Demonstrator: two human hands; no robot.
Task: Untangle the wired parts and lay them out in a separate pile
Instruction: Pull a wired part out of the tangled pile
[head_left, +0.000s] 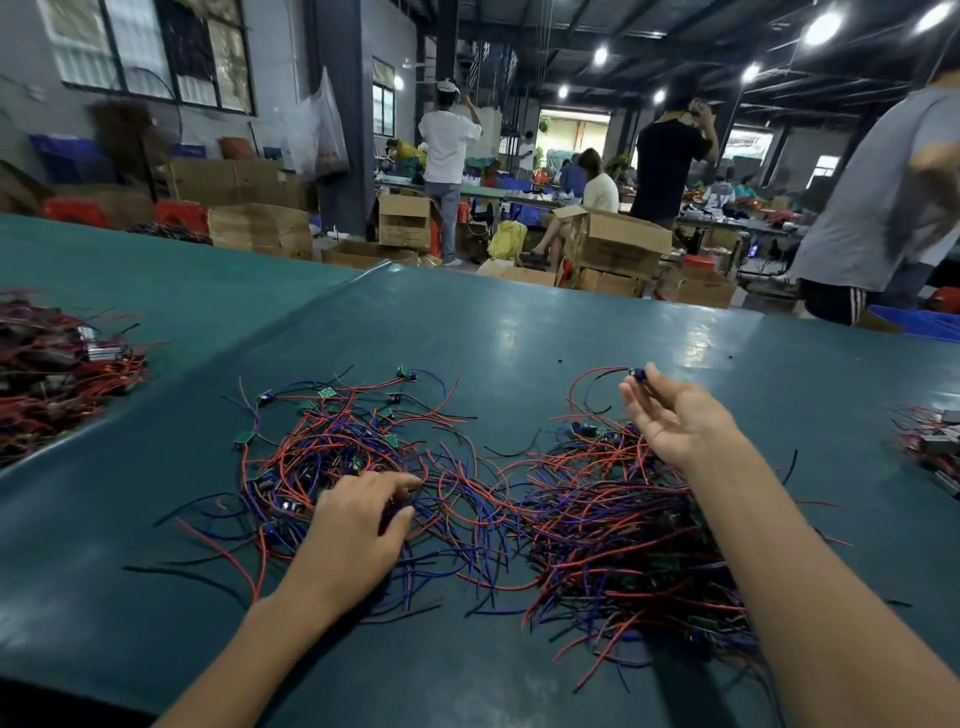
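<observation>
One wired part (638, 373) was pinched between fingers (635, 402) of the right hand (675, 421) at 2 o'clock; left hand (353, 530) grip was undetermined; slow lift was judged best.
</observation>
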